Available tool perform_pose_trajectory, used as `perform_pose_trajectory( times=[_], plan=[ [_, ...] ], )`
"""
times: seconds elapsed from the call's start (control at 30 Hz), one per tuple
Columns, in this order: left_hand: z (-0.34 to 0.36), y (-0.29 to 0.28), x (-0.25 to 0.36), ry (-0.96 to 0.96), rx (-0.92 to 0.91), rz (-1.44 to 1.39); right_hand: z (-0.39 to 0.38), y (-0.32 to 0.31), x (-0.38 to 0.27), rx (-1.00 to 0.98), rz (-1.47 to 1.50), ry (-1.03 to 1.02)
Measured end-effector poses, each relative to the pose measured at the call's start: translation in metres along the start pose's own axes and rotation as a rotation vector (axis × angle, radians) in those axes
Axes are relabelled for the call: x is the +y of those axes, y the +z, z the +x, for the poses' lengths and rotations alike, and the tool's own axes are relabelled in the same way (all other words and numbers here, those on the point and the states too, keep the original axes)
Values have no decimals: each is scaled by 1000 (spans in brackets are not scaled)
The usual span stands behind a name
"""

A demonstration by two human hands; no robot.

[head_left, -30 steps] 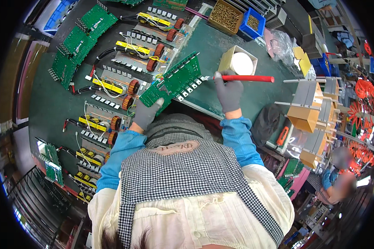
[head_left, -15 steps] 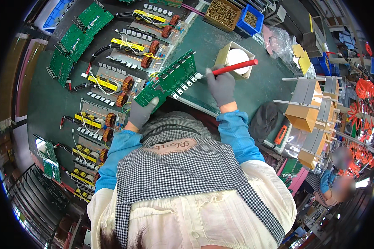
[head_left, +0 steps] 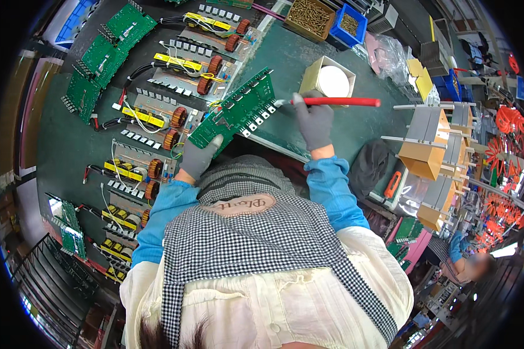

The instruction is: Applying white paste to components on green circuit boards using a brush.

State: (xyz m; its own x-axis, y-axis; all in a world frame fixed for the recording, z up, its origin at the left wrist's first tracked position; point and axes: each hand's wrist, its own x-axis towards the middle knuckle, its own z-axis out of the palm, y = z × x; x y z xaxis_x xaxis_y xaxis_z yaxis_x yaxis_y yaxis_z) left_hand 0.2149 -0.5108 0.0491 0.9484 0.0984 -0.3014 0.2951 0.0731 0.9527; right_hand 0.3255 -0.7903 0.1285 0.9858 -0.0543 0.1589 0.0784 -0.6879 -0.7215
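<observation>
My left hand (head_left: pixel 199 158), in a grey glove, grips the lower left corner of a green circuit board (head_left: pixel 233 110). The board is held tilted above the bench's near edge, and a row of white-faced parts lines its right-hand long side. My gloved right hand (head_left: pixel 314 123) is closed round a brush (head_left: pixel 346 102) with a red handle. Its pale tip is at the upper end of that row; whether it touches cannot be made out. Just beyond the right hand stands a carton (head_left: pixel 310 77) holding a round white tub (head_left: pixel 333 81).
Assemblies with yellow transformers and copper coils (head_left: pixel 179 117) line the bench on the left. More green boards (head_left: pixel 102 58) lie farther left. A box of screws (head_left: pixel 310 18) and a blue bin (head_left: pixel 348 26) stand at the back. A dark cloth (head_left: pixel 370 166) and orange cutter (head_left: pixel 392 184) lie right.
The brush handle has swung from slanting upward to nearly level, its outer end farther right and lower. My right hand has shifted slightly right; my left hand and the board stay nearly still.
</observation>
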Motion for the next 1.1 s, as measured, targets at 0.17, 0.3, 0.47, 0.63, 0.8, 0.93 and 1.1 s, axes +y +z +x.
perform_pose_trajectory(
  times=[0.17,0.3,0.47,0.63,0.8,0.93,1.1],
  plan=[
    [1,-1,0,-11,-8,16,-3,3,5,-29,-152,-22],
    [3,-3,-6,-16,10,21,-7,1,-14,-10,33,-41],
    [2,-3,-7,-13,22,56,-14,7,-1,-67,-99,-40],
    [2,-4,-11,-32,13,69,-16,10,-11,-29,40,-60],
    [0,-3,-3,-12,8,113,-22,6,-10,-23,-69,-13],
    [0,-4,-1,-15,-13,74,-23,15,-10,12,52,-138],
    [1,-3,-2,18,10,106,-31,9,-17,-24,31,12]
  ],
)
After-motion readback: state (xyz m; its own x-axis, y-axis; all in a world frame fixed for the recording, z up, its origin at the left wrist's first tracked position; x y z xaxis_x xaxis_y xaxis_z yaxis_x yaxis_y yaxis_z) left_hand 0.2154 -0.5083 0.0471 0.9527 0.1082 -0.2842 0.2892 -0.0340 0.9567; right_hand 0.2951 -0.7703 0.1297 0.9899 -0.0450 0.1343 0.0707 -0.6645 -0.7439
